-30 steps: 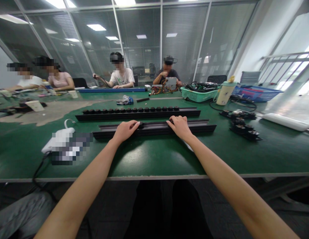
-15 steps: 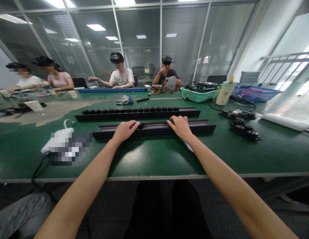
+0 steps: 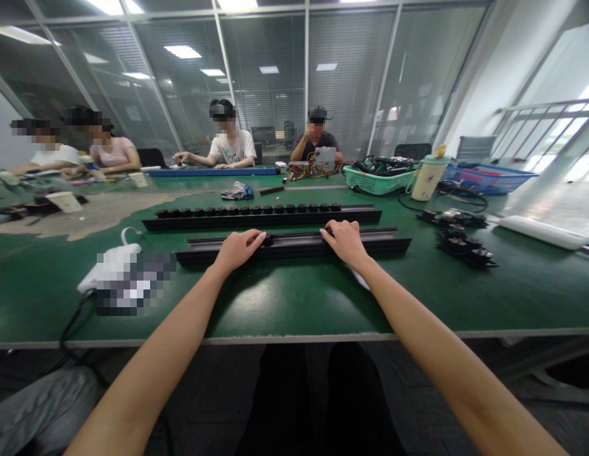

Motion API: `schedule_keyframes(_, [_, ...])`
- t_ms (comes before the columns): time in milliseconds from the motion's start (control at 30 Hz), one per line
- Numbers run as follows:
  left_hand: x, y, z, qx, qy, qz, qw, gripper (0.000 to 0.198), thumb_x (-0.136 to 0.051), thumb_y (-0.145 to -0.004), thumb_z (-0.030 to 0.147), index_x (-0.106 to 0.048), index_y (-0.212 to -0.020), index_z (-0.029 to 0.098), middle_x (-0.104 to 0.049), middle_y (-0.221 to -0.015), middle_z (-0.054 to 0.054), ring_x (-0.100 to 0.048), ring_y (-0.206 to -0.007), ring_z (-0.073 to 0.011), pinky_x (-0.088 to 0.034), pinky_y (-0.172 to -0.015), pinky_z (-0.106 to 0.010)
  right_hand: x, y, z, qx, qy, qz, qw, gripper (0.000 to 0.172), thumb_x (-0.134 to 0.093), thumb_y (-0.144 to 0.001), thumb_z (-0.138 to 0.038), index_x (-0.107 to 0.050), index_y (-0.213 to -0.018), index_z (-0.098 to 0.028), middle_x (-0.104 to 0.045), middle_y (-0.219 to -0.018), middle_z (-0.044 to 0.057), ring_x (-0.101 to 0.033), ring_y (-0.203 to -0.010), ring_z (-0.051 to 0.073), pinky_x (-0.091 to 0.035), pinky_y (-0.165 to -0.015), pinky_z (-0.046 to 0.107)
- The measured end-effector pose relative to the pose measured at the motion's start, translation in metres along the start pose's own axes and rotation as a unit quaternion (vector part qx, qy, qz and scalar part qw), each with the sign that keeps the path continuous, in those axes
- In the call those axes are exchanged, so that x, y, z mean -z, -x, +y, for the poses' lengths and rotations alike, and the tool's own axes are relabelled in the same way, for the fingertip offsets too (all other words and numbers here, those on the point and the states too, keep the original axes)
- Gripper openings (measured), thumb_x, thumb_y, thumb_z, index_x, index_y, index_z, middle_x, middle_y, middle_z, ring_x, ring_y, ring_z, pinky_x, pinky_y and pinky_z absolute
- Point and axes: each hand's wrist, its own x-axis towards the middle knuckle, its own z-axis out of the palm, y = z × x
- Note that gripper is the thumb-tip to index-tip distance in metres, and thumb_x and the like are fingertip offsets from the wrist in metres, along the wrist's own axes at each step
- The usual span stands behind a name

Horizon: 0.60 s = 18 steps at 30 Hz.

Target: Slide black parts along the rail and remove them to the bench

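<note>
A long black channel rail [image 3: 294, 248] lies across the green table in front of me. My left hand [image 3: 240, 247] is closed over its left half, with thumb and fingers on a small black part [image 3: 268, 239] set in the channel. On the right half, my right hand [image 3: 344, 239] is closed on another small dark part, mostly hidden by the fingers. Between the hands the pale inside of the channel shows. Just behind lies a second black rail [image 3: 275, 220], with a row of small black round-topped parts [image 3: 218, 211] along its channel.
Several black parts [image 3: 465, 247] lie to the right, beside a long white object [image 3: 544, 232]. A green basket [image 3: 380, 180] of cables and a lidded cup [image 3: 427, 177] stand behind. A white adapter [image 3: 111, 263] with a cord is left. Several people sit across the table.
My two hands hold almost the same places on the front rail. Across the table, a person's outstretched hand has shifted slightly.
</note>
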Motion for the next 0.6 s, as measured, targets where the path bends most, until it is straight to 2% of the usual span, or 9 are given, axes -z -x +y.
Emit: schedule_keyframes(600, [-0.0014, 0.0002, -0.002, -0.003, -0.01, 0.008, 1.0, 0.057, -0.04, -0.1, 0.063, -0.077, -0.107, 0.021, -0.073, -0.074, -0.005, -0.066, -0.068, -0.0214, -0.041, -0.065, -0.029, -0.0033, -0.0057, 0.0097, 0.007, -0.039, 0.004, 0.999, 0.025, -0.054, -0.101, -0.039, -0.067, -0.101, -0.018, -0.074, -0.1, 0.011, -0.062, -0.099, 0.028, -0.029, -0.089, 0.038])
